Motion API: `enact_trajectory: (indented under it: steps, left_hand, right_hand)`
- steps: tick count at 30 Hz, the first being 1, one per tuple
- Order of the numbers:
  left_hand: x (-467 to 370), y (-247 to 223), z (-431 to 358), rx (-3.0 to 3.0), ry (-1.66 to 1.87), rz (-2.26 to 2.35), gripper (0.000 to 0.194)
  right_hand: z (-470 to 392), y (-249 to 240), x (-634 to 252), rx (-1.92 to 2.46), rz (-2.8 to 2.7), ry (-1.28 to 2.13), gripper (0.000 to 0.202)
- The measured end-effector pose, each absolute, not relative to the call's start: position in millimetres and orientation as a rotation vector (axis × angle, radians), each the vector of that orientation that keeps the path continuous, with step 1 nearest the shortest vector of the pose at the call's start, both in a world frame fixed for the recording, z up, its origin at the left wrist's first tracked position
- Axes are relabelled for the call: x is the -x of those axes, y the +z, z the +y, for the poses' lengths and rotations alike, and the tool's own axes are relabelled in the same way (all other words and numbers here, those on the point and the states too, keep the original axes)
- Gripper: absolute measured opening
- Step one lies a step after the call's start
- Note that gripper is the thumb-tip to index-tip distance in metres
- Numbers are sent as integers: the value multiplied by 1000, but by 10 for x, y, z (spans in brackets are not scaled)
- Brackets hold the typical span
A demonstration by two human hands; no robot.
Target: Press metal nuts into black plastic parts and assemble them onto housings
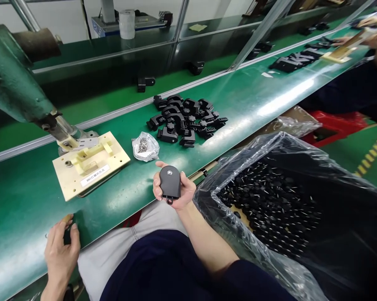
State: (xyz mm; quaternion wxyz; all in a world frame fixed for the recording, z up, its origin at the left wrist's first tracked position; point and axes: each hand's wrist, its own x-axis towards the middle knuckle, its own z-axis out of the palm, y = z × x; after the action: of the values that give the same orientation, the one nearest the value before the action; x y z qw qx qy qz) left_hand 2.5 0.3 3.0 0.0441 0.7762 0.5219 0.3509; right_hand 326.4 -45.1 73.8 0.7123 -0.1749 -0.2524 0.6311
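And here's the right hand (185,193), clamped round a black case (170,182) at centre, silver dot (170,172) showing: a holding step, I'd judge. At eight o'clock the left hand (61,247) rests on the green bench (108,215), thumb and fingers apart; whether it grips anything, I can't tell. Cream plate (70,177) at nine, bag (153,149) of metal bits (143,145) at eleven. Setting the case down would call for a steady wrist.
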Motion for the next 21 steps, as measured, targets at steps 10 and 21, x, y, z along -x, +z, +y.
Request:
enact_trajectory:
  steps: [10, 21]
  left_hand:
    - [-24, 36, 16, -2328, 1015, 1637, 26]
    - [28, 328, 679, -1723, 1324, 1732, 27]
  right_hand:
    - [-503, 687, -3346, 359, -554, 1355, 55]
    - [-387, 544, -3395, 1089, -599, 1258, 47]
